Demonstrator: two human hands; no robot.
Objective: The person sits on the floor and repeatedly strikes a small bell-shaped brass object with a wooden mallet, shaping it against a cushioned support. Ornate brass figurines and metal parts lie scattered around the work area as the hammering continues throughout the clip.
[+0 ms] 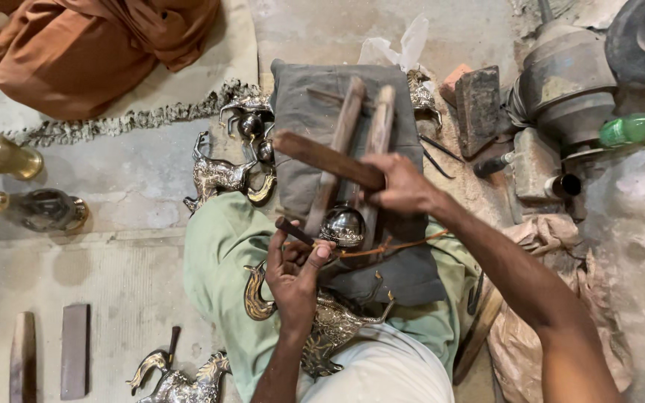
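I cannot make out how the small silvery round piece [343, 225] is fastened; it sits between 2 upright wooden bars [352, 149], partly hidden by my fingers. The metal figure [330, 325] on my lap is covered by my left wrist, and its lower end is hard to read. My left hand [296, 272] is closed in a tight grip around a short dark punch [294, 230], whose tip points at the round piece just beside my thumb. My right hand [404, 186] wraps its grip shut on a flat wooden stick [326, 158], which reaches up and left from the fist, across the bars. A grey cloth pad [382, 276] lies beneath both hands. Beyond the left grip stand several silver animal figurines [222, 175].
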